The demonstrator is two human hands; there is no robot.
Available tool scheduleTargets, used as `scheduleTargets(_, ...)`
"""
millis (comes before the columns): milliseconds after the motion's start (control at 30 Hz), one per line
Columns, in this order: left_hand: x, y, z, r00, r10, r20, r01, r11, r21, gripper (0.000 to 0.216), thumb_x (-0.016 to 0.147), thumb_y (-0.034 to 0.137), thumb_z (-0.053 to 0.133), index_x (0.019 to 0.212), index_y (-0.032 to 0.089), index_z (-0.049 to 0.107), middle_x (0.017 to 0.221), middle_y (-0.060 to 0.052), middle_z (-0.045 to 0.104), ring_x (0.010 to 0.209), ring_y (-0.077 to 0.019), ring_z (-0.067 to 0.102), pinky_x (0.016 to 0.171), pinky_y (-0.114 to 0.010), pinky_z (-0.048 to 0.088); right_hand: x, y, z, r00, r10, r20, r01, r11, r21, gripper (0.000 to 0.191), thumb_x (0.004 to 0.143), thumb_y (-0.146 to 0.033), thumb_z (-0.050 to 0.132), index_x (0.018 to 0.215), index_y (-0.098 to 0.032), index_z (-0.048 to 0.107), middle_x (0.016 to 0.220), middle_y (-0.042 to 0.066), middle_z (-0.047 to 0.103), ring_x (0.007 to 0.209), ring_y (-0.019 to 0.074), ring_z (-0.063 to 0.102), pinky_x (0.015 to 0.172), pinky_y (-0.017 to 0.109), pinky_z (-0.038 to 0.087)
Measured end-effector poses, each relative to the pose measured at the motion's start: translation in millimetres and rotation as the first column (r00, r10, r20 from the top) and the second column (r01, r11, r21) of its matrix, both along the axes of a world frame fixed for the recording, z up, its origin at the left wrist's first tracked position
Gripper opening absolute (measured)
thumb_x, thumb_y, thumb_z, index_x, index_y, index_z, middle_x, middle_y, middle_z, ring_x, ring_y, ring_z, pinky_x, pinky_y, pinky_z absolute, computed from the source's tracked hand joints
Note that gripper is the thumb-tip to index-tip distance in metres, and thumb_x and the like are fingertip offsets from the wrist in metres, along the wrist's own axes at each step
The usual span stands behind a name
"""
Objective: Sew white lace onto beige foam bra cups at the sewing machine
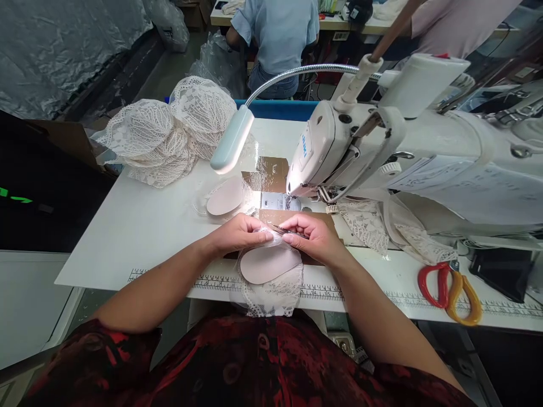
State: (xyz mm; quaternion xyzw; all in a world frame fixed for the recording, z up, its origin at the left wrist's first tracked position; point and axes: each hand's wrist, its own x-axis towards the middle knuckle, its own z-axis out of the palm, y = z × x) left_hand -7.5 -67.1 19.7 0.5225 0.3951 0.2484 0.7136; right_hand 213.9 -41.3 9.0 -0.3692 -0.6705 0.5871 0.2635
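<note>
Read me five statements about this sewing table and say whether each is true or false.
1. The right hand holds a slim metal tool. True.
2. The left hand rests on the sewing machine. False: the left hand pinches pale fabric.
3. The lamp is lit. True.
4. The scissors lie left of both hands. False: the scissors lie to their right.
5. A pile of lace sits at the table's far left. True.

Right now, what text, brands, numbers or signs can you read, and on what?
"JUKI": sewing machine.
Ruler strip: numbers too small to read surely.
Papers on the machine: writing too blurred.
Label at the back: too blurred.
Green marks at left: unreadable.
</note>
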Motion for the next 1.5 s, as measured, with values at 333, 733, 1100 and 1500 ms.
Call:
scheduleTargets(333, 2, 2, -4.0, 0.996, -0.057, -0.071, 0.057, 0.998, 0.009, 0.042, 0.079, 0.041, 0.066, 0.056, 0.013, 0.045, 0.052, 0.006, 0.030, 0.048, -0.0041, 0.024, 0.044, -0.020, 0.015, -12, -2, 4.9, 0.993, 0.111, 0.047, -0.115, 0.989, 0.095, 0.021, 0.079, -0.034, 0.065, 0.092, -0.018, 0.066, 0.089, 0.004, 0.068, 0.082, 0.0163, 0.063, 0.068, 0.028, 0.048)
scheduleTargets(733, 2, 3, -3.2, 0.991, -0.096, -0.097, 0.100, 0.994, 0.038, 0.048, 0.080, 0.044, 0.065, 0.054, 0.015, 0.039, 0.050, 0.007, 0.029, 0.045, -0.0034, 0.024, 0.042, -0.020, 0.015, -14, -2, 0.7, 0.996, 0.088, -0.021, -0.089, 0.995, -0.053, 0.020, 0.076, -0.036, 0.068, 0.084, -0.018, 0.067, 0.075, 0.000, 0.064, 0.068, 0.0125, 0.057, 0.061, 0.025, 0.044)
scheduleTargets(1100, -18, 0, 22.1, 0.937, -0.070, -0.343, 0.165, 0.952, 0.256, 0.034, 0.083, 0.047, 0.059, 0.077, 0.014, 0.065, 0.061, 0.002, 0.054, 0.054, -0.0085, 0.048, 0.050, -0.020, 0.037, -7, -6, -0.5, 0.981, -0.183, -0.067, 0.188, 0.980, 0.065, 0.039, 0.077, -0.041, 0.067, 0.107, -0.020, 0.055, 0.090, 0.004, 0.066, 0.082, 0.0174, 0.062, 0.070, 0.030, 0.049)
scheduleTargets(1500, -41, 66, 18.0, 0.650, 0.480, -0.589, -0.059, 0.805, 0.591, 0.049, 0.061, 0.029, 0.072, 0.107, 0.015, 0.065, 0.102, -0.009, 0.066, 0.102, -0.0290, 0.058, 0.085, -0.033, 0.045, -23, -35, 16.0, 0.760, 0.271, 0.590, -0.618, 0.583, 0.528, 0.020, 0.073, -0.007, 0.048, 0.079, -0.020, 0.062, 0.097, 0.004, 0.066, 0.064, 0.0114, 0.053, 0.056, 0.024, 0.035)
